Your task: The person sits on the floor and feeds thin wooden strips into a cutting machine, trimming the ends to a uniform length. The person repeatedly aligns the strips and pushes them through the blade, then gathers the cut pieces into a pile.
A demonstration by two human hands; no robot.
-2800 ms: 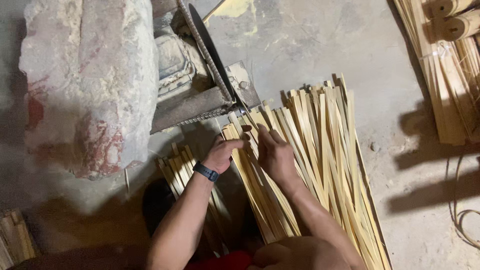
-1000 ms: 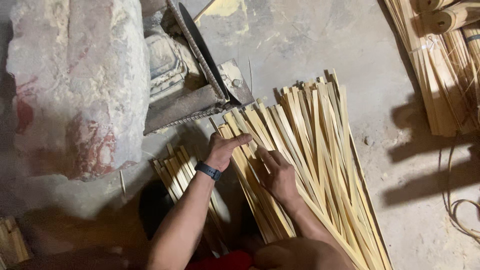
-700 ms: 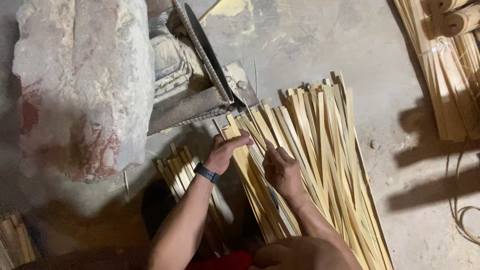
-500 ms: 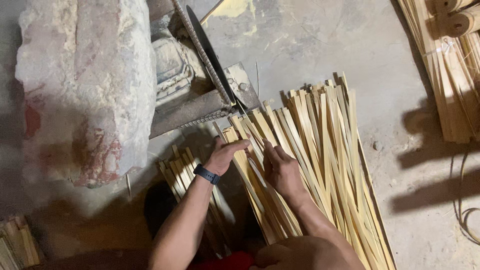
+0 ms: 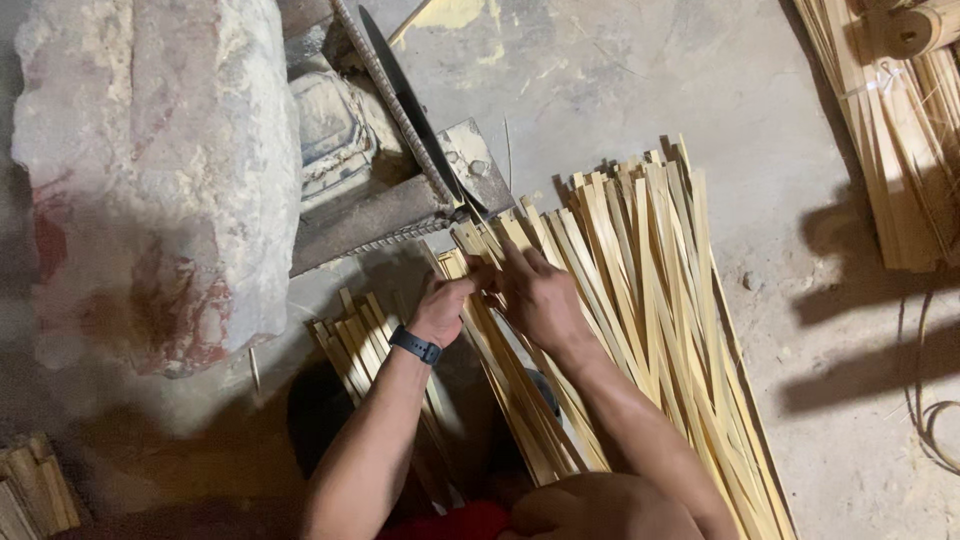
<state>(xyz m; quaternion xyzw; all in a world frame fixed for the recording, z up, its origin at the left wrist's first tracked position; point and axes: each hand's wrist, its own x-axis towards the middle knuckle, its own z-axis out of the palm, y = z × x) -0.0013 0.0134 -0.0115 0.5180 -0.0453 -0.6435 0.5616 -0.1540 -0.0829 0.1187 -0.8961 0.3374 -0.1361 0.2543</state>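
A fan of long pale bamboo strips point(image 5: 650, 300) lies on the concrete floor, its near ends under my arms. My left hand point(image 5: 447, 305), with a dark watch on the wrist, pinches the top end of one strip at the left edge of the fan. My right hand point(image 5: 540, 295) grips the same strip beside it, fingers curled, just below the tip of a long dark blade point(image 5: 405, 100) fixed in a metal frame. The strip's end sits close to the blade's base.
A big rough stone block point(image 5: 150, 170) with red stains fills the left. Short bamboo pieces point(image 5: 350, 340) lie under my left forearm. More bamboo bundles point(image 5: 890, 130) lie at the top right, and some bamboo pieces point(image 5: 30, 490) lie bottom left. A thin cord point(image 5: 925, 400) curls at the right edge.
My right hand has moved up the strips from mid-fan to meet my left hand near the blade. Both hands have closed on one strip.
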